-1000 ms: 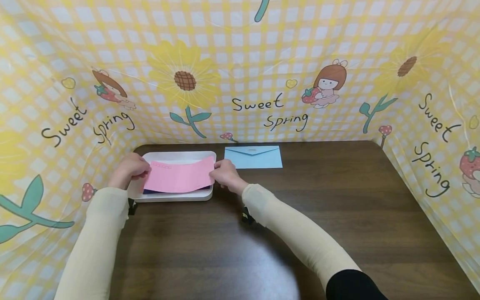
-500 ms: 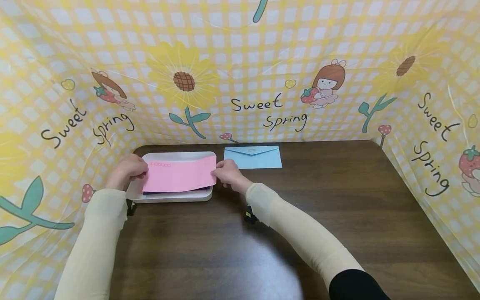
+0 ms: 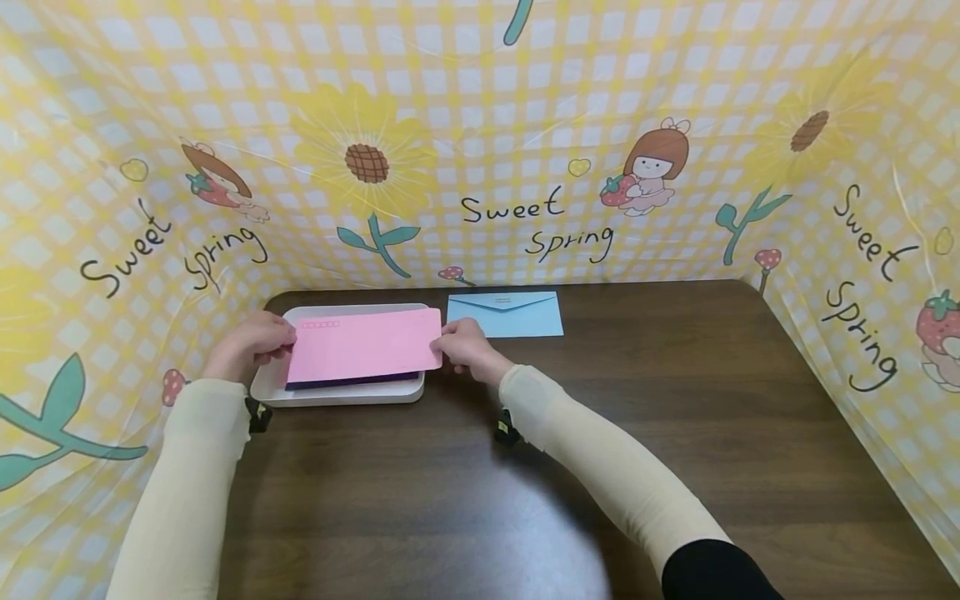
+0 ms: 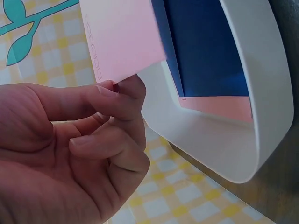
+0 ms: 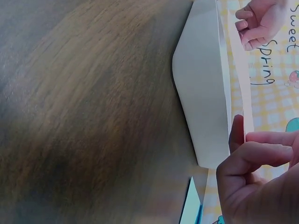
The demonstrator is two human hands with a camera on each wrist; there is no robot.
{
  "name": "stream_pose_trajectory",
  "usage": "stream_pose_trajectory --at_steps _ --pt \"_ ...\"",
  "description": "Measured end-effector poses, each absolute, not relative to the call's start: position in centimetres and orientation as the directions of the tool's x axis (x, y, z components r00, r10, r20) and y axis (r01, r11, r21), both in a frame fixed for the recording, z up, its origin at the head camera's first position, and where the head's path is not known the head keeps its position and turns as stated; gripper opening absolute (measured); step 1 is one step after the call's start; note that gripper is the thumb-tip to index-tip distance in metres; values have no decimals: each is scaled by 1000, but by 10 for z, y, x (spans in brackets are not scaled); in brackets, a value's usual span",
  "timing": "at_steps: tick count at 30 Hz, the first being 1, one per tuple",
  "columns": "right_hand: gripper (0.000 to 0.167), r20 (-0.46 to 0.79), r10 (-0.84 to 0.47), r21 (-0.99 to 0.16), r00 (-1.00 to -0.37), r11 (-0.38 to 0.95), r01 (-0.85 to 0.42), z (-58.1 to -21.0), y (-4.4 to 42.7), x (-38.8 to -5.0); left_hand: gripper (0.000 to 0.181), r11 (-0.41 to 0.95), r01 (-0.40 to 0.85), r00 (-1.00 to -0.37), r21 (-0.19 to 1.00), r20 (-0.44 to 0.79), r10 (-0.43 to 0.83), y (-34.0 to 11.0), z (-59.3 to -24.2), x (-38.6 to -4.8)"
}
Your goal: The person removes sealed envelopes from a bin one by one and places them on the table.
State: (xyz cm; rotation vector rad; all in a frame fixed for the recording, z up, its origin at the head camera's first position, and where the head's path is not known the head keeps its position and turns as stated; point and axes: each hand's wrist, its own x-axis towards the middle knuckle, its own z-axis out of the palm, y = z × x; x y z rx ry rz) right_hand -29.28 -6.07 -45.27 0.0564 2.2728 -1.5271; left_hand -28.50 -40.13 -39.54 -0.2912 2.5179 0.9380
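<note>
A pink envelope [image 3: 363, 346] with a row of small printed boxes hangs flat above a white tray [image 3: 337, 398], held at both ends. My left hand [image 3: 251, 342] pinches its left end between thumb and finger, and my right hand [image 3: 472, 346] pinches its right end. In the left wrist view my left hand [image 4: 88, 140] grips the pink corner over the tray's rim. Inside the tray lies a dark blue envelope [image 4: 205, 51], with another pink piece [image 4: 224, 107] beneath it. The right wrist view shows my right hand [image 5: 261, 172] with the pink envelope [image 5: 246, 102] nearly edge-on.
A light blue envelope [image 3: 517, 321], flap side up, lies on the brown wooden table [image 3: 450, 475] to the right of the tray. Yellow checked cloth [image 3: 480, 108] with flower prints rises behind the table and on both sides.
The pink envelope has gone from bowed to nearly flat. My right hand has moved slightly right with its end, which now reaches past the tray's right edge. My left hand has shifted slightly left.
</note>
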Motion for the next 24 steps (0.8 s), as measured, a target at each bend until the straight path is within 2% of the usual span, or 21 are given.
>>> stream_pose_trajectory --at_steps 8,24 --pt "6 -369 -170 -888 -914 354 293 -451 -58 -292 22 732 -347 -876 587 -482 -29 -403 -397 -286" --pt "8 -402 -148 -877 -904 345 333 -453 -53 -293 33 729 -355 -875 585 -483 -38 -395 -395 -282"
